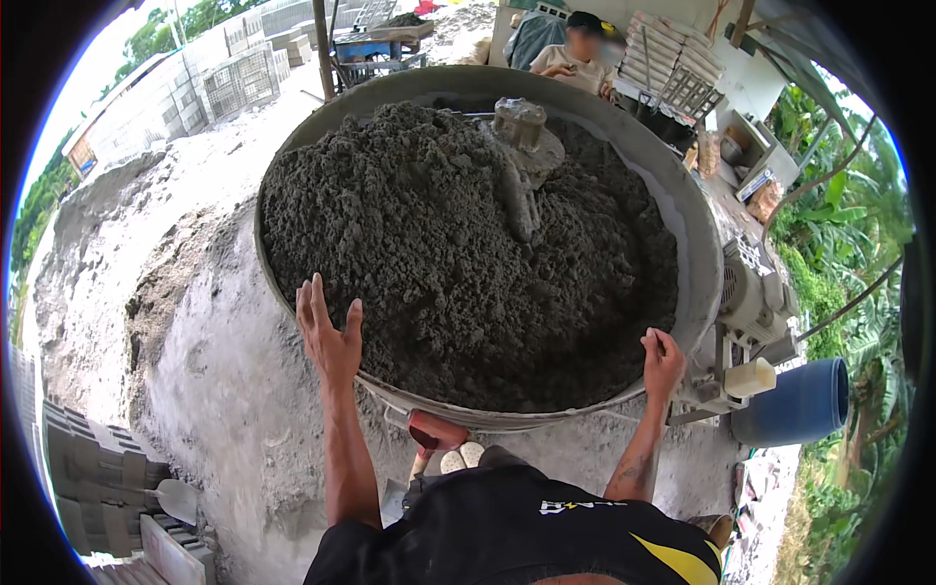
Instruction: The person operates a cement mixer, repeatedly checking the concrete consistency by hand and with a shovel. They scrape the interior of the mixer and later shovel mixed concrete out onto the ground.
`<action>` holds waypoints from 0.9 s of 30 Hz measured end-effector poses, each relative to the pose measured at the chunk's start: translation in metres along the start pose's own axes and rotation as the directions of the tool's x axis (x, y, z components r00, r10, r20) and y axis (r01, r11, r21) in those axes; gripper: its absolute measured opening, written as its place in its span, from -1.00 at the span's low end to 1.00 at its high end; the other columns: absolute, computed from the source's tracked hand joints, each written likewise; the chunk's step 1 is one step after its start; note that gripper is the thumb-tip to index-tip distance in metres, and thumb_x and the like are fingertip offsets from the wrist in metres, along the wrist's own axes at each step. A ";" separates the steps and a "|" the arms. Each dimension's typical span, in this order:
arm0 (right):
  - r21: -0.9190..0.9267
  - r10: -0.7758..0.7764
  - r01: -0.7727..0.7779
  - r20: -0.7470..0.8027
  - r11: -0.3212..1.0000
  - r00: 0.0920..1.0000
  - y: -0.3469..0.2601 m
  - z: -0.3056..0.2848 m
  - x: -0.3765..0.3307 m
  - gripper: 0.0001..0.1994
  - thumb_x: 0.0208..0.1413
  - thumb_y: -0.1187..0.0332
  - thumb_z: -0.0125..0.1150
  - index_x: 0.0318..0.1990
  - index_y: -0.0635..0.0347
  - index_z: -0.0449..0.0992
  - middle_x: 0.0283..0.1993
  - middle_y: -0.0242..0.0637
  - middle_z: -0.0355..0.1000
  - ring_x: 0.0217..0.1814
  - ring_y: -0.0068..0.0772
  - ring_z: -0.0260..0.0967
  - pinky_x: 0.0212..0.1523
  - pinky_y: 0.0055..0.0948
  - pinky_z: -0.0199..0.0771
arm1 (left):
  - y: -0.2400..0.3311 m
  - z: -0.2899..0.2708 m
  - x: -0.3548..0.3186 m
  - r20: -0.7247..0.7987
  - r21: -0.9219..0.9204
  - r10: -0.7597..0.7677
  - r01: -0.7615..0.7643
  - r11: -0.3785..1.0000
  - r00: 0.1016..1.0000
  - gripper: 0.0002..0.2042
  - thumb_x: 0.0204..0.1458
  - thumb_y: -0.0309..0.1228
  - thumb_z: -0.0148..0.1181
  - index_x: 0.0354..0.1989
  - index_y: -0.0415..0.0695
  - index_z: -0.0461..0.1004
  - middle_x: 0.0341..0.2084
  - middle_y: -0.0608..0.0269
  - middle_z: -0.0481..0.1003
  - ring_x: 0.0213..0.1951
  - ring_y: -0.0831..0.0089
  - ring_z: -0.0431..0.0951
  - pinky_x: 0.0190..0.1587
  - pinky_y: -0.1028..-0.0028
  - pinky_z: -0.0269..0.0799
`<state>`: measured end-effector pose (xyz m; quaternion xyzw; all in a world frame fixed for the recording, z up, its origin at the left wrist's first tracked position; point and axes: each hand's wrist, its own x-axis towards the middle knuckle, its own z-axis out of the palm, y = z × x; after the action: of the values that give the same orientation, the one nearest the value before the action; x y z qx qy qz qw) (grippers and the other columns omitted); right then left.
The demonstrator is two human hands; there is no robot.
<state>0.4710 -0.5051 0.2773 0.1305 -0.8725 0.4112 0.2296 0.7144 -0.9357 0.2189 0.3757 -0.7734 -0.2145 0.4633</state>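
The mixing drum (700, 249) is standing directly before the person and is holding a large load of dark grey mix (409, 253). The mix is heaping highest at the drum's left and dipping along its right and near sides. The central hub (520, 125) is showing above the load, its arm (522, 203) partly buried.

The left hand (330, 336) is spreading open, empty, at the drum's near-left rim. The right hand (663, 366) is curling loosely at the near-right rim; whether it is gripping anything cannot be told from this angle.

Loading is appearing done, and blending well advanced, the visible surface showing a crumbly, fairly even colour. Emptying is seemingly remaining: the bulk is lying inside the drum, and the shovel (177, 500) is resting unused to its lower left.
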 end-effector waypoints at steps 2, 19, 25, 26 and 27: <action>-0.006 0.002 -0.002 0.002 1.000 1.000 -0.016 0.002 -0.004 -0.71 0.23 0.18 0.25 -0.18 0.26 0.63 -0.37 -0.26 0.62 -0.28 -0.50 0.59 -0.29 -0.53 0.47 | -0.009 -0.009 0.008 0.044 -0.002 -0.007 0.007 1.000 0.999 -0.29 0.18 0.05 0.14 0.44 0.07 0.11 0.39 0.02 0.10 0.44 0.03 -0.01 0.37 -0.01 0.08; 0.106 0.000 0.013 -0.115 0.994 0.993 -0.046 0.030 -0.034 -0.62 0.32 0.07 0.11 0.04 0.18 0.57 -0.05 -0.22 0.59 -0.09 -0.45 0.54 -0.19 -0.53 0.46 | -0.048 -0.048 0.042 0.120 0.059 0.044 -0.052 0.997 0.992 -0.25 0.14 0.16 0.11 0.44 0.06 0.11 0.40 -0.03 0.08 0.44 -0.02 -0.01 0.38 -0.01 0.02; 0.163 0.006 0.012 -0.111 0.987 0.994 -0.036 0.026 -0.036 -0.49 0.38 -0.01 -0.08 0.27 0.15 0.40 0.26 -0.18 0.40 0.23 -0.28 0.40 0.11 -0.39 0.41 | -0.044 -0.043 0.036 0.166 0.046 -0.010 0.002 0.999 0.986 -0.33 0.23 0.16 -0.06 0.42 0.07 0.16 0.40 0.03 0.10 0.44 0.04 0.00 0.40 0.03 -0.01; 0.150 0.007 0.008 -0.096 0.989 0.995 -0.033 0.024 -0.033 -0.47 0.38 -0.03 -0.10 0.29 0.15 0.37 0.30 -0.17 0.37 0.27 -0.25 0.37 0.16 -0.35 0.39 | -0.040 -0.039 0.033 0.172 0.046 -0.017 0.010 0.999 0.985 -0.35 0.23 0.15 -0.06 0.41 0.07 0.18 0.39 0.03 0.11 0.44 0.04 0.01 0.40 0.03 0.00; 0.136 0.007 0.004 -0.082 0.991 0.997 -0.030 0.022 -0.030 -0.45 0.38 -0.05 -0.13 0.31 0.14 0.35 0.33 -0.16 0.34 0.32 -0.21 0.34 0.21 -0.32 0.36 | -0.036 -0.035 0.030 0.178 0.047 -0.025 0.017 0.999 0.984 -0.37 0.24 0.14 -0.07 0.40 0.07 0.20 0.39 0.02 0.12 0.43 0.04 0.02 0.40 0.04 0.00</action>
<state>0.5029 -0.5398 0.2693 0.1281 -0.8323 0.4750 0.2555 0.7501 -0.9807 0.2280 0.3734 -0.8125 -0.2347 0.3813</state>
